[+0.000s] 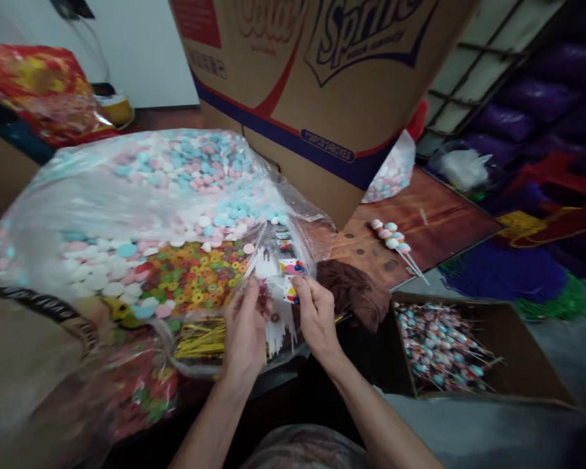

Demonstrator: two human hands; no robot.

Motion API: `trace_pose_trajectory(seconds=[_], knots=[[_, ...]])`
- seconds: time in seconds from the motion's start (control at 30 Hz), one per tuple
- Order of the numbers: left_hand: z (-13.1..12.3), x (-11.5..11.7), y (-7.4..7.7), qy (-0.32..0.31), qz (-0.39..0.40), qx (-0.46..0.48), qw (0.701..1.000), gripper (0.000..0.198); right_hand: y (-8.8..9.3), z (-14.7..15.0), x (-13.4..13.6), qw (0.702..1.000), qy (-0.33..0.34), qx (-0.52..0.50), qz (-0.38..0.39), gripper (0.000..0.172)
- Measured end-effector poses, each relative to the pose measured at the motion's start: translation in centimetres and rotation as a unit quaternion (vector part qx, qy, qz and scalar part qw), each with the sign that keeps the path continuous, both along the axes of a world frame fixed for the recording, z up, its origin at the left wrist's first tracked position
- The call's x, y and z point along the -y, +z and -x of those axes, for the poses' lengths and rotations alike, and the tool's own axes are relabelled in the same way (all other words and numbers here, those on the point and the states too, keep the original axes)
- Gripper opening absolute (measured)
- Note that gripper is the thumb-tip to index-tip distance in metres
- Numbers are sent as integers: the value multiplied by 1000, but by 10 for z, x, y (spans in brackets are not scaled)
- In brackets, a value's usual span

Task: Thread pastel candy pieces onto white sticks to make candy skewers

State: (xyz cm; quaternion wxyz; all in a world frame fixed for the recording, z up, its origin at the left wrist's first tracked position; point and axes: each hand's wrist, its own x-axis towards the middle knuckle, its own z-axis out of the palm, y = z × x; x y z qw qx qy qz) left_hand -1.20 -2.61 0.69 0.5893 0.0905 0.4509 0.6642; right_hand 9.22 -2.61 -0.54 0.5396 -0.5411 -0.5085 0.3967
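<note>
Between my hands is a small clear plastic wrapper (290, 290) with a colourful print. My right hand (317, 314) pinches its right edge between thumb and finger. My left hand (247, 329) is closed at its other side, with thumb and fingertips together. Similar printed wrappers (289, 266) lie just beyond, beside a bundle of white sticks (278, 332). Left of my hands are ring-shaped gummies (195, 273) in orange, green and red, and yellow twist ties (200, 339). A large clear bag (141, 195) of pink, white and blue marshmallows lies behind them.
A tall cardboard box (312, 85) stands behind the table. At right, marshmallow skewers (393, 236) lie on the brown tabletop (356, 241) near a dark cloth (356, 293). A lower open carton (522, 352) holds many wrapped skewers. A gummy bag (141, 391) sits at front left.
</note>
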Motion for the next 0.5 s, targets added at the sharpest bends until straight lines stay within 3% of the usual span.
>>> trace_pose_trajectory(seconds=[0.2, 0.37, 0.43, 0.5], knots=[[-5, -8, 1, -6, 34, -2, 999, 36, -8, -31, 5, 992, -15, 115, -53, 42], [-15, -15, 1, 8, 18, -22, 1000, 35, -11, -84, -3, 981, -110, 161, -19, 42], [-13, -19, -1, 7, 15, -11, 1000, 37, -13, -120, -13, 950, -172, 259, -9, 39], [-10, -21, -3, 8, 21, 10, 1000, 39, -17, -156, -25, 892, -261, 370, 9, 31]])
